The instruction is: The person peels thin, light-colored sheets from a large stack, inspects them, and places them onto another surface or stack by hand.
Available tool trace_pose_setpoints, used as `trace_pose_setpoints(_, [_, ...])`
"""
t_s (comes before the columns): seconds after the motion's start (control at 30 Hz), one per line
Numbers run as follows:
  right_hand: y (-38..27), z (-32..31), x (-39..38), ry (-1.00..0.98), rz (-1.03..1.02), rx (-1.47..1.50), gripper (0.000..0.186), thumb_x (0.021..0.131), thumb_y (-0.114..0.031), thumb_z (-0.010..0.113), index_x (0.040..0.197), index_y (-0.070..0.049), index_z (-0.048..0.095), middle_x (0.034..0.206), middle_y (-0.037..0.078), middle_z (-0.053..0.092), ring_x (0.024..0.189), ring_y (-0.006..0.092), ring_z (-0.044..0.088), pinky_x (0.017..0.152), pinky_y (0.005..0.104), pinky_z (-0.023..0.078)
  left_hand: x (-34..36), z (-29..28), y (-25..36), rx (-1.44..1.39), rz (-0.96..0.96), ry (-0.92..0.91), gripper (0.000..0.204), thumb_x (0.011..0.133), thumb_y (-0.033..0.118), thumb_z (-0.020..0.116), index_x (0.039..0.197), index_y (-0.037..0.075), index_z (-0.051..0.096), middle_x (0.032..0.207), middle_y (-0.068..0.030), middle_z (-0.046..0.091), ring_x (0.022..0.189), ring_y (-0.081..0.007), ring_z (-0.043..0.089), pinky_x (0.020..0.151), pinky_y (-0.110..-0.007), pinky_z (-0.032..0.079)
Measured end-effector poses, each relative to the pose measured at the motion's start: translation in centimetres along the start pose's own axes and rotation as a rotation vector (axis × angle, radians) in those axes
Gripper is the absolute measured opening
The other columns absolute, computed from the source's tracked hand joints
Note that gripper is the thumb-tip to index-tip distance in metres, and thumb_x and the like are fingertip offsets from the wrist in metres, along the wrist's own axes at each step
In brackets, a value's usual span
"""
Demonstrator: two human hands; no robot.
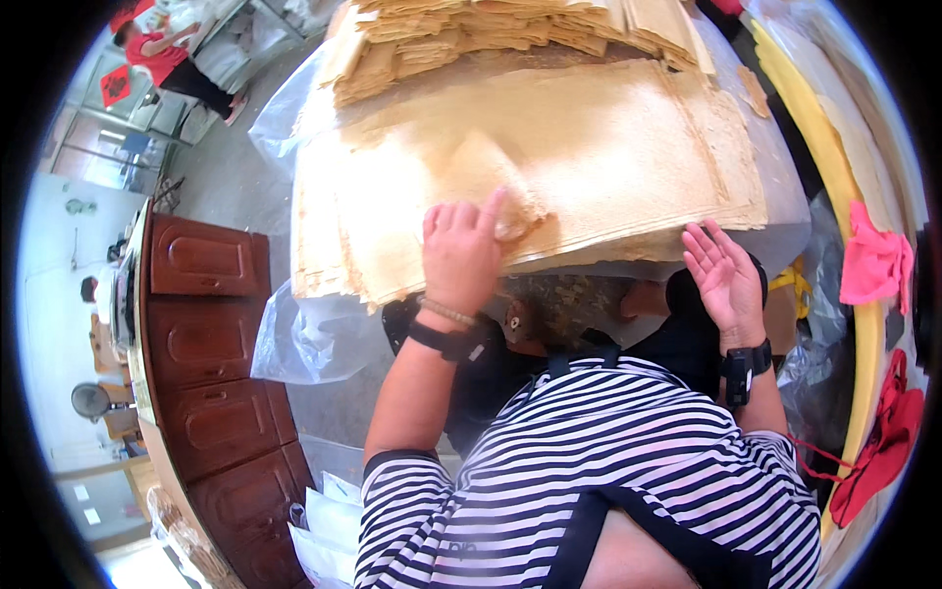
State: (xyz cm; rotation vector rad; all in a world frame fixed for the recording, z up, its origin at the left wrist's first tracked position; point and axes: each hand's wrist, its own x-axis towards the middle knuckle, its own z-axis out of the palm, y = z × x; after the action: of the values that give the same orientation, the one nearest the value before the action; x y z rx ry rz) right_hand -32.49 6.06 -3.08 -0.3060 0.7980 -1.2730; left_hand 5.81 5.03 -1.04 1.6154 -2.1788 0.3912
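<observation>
A broad stack of thin, pale-tan sheets [599,128] with ragged edges lies in front of me. My left hand [461,250] is over its near edge, fingers curled and closed at a crumpled, folded-over flap of sheet [491,177]. The flap is blurred beside the thumb, and the fingertips are partly hidden. To the right, my right hand [724,280] is turned palm up with fingers spread, close to the stack's near right corner. Nothing lies in that palm. Dark bands circle both wrists, with a beaded bracelet on the left one.
Folded tan sheets [471,34] are piled at the far side. Clear plastic [319,334] hangs below the stack. A dark red wooden cabinet [211,344] stands left; a pink cloth [873,257] and red straps [878,452] hang right. Another person [167,59] stands far left.
</observation>
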Motion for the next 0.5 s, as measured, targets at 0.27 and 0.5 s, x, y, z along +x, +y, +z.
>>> trace_pose_setpoints(0.27, [-0.2, 1.5, 0.3, -0.007, 0.006, -0.101, 0.040, 0.106, -0.016, 0.052, 0.142, 0.001, 0.046, 0.131, 0.021, 0.064, 0.118, 0.0288, 0.066, 0.098, 0.0384, 0.056, 4.9, 1.3, -0.7, 0.090, 0.018, 0.063, 0.025, 0.087, 0.015, 0.064, 0.110, 0.018, 0.072, 0.082, -0.0046, 0.059, 0.082, -0.0260, 0.060, 0.075, -0.040, 0.048])
trace_pose_setpoints(0.5, [-0.3, 1.8, -0.6, 0.042, -0.080, -0.159, 0.042, 0.106, -0.015, 0.052, 0.143, 0.002, 0.045, 0.133, 0.022, 0.063, 0.118, 0.0275, 0.066, 0.098, 0.0369, 0.057, 12.8, -6.7, 0.7, 0.101, 0.034, 0.588, 0.019, 0.092, 0.010, 0.067, 0.109, 0.016, 0.073, 0.086, -0.0026, 0.063, 0.077, -0.0250, 0.064, 0.067, -0.038, 0.053])
